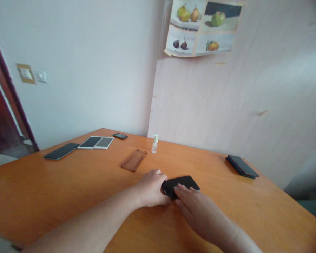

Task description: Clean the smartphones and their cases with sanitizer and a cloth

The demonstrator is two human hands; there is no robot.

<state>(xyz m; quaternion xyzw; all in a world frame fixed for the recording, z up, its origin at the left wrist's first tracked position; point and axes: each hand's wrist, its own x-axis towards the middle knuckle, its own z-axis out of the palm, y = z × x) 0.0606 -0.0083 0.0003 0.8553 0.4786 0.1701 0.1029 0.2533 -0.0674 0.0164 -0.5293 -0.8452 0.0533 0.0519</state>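
Note:
A black phone (pixel 185 180) lies on the wooden table in front of me, its upper surface dark. My left hand (pixel 153 189) grips its left end, thumb at the near edge and fingers at the far side. My right hand (pixel 193 205) rests over the near middle of the phone, fingers close together and pressed down on the surface. A small pale scrap (pixel 176 188) shows at its fingertips; its kind is too small to tell. Beyond my left hand lies a clear brownish phone case (pixel 134 160). A small clear pump bottle (pixel 154 144) with a pale top stands behind.
At the back left of the table (pixel 94 182) lie a dark phone or tablet (pixel 61 151), two white-framed devices (pixel 91 142) (pixel 104 142) side by side, and a small black phone (pixel 120 136). A dark folding case (pixel 242 166) lies near the right edge. A wall stands behind.

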